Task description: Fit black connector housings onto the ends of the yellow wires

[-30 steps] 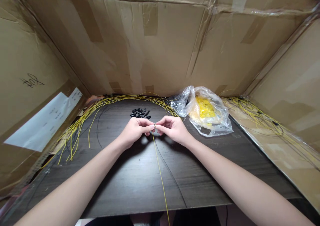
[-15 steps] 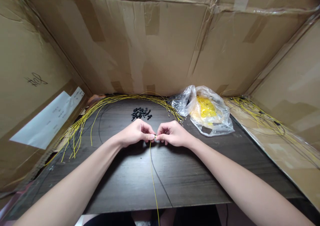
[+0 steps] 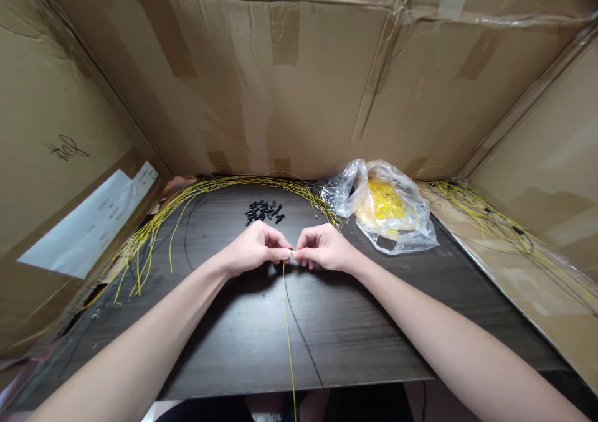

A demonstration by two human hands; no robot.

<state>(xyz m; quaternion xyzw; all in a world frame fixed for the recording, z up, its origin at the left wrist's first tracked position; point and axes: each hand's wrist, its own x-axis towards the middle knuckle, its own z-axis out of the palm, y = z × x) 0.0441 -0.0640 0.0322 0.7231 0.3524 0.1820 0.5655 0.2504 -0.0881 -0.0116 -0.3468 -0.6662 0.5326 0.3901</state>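
Observation:
Above the middle of the dark table, my two hands meet fingertip to fingertip. My left hand is closed in a pinch on a yellow wire, which hangs down past the table's front edge. My right hand pinches a small yellowish piece at the wire's end; its exact kind is too small to tell. Something dark shows beside it, mostly hidden by my fingers. Just beyond my left hand lies a pile of small black connector-like parts.
A bundle of yellow wires curves along the back and left of the table. A clear plastic bag with small yellow parts lies at back right. More wires rest on cardboard at right. Cardboard walls enclose three sides.
Both hands have shifted very slightly, and the hanging wire has swung a little with them. The grips look the same.

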